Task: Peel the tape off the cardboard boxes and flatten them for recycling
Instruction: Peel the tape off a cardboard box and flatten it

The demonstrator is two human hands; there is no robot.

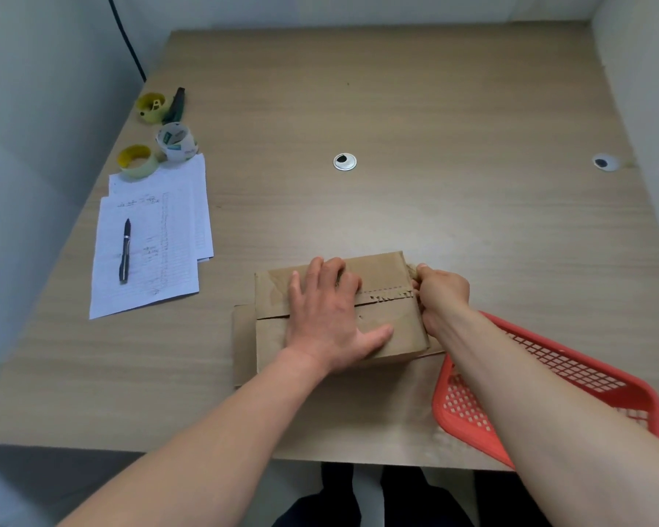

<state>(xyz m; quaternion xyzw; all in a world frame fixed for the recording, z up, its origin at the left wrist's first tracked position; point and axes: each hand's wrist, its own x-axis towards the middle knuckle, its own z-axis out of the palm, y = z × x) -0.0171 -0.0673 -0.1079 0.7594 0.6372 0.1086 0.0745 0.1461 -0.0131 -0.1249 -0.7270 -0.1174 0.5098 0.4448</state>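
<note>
A: Listing from the left of the table [434,108]: what is item one?

B: Two yellow tape rolls [136,160], one clear tape roll [176,141] with green label patches, print too small to read. A dark green tool [177,104] lies beside the far yellow roll.

A: Next?

B: Lined paper sheets [149,241], handwritten, not legible. One black pen [125,249] lies on top.

A: Centre lot?

B: Cardboard box [389,325], brown, unmarked, near the front edge of the table, resting on a flattened cardboard piece [243,336]. A torn strip of tape [390,294] runs along its top seam.

A: Hands?

B: Left hand [328,317] lies palm down on the box top, grip spread, fingers straight, thumb out to the right. Right hand [440,294] is at the box's right end, grip curled and pinching the tape end there, forearm crossing above a red mesh basket [548,374].

A: Further right?

B: Two round cable grommets [344,162] set in the table, one at the centre and one far right.
</note>
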